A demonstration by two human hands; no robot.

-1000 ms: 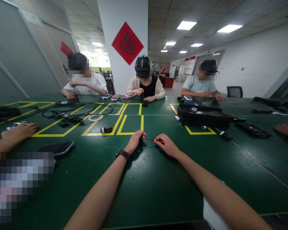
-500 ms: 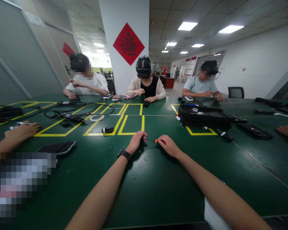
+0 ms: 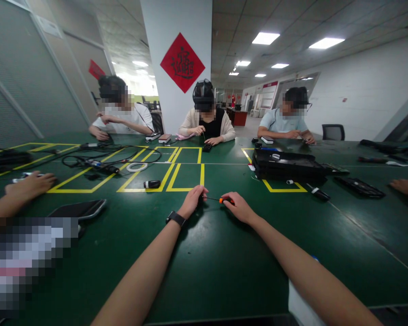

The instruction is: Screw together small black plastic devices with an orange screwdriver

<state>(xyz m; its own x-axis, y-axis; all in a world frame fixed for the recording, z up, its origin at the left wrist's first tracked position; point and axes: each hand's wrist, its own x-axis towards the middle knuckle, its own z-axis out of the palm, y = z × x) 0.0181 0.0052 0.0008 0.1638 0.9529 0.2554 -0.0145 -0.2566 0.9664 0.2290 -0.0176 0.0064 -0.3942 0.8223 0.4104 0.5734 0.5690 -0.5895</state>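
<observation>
My right hand [image 3: 238, 207] is closed round the orange and black handle of a screwdriver [image 3: 221, 200]. Its thin shaft points left, level above the green table [image 3: 204, 253], and the tip ends at my left hand [image 3: 192, 200]. That hand, with a black watch [image 3: 176, 218] on the wrist, has its fingers curled together. Whatever it holds at the screwdriver's tip is hidden by the fingers.
Yellow tape outlines mark the table. Beyond my hands lie a black cylinder [image 3: 152, 184], a white ring [image 3: 137, 167], cables [image 3: 102, 165], a black tray [image 3: 285, 165] and a black flat part [image 3: 359, 186]. Co-workers sit opposite; other people's hands [image 3: 37, 183] rest at both sides.
My right fingers have shifted slightly on the screwdriver, and more of its handle shows. My left hand stays in place.
</observation>
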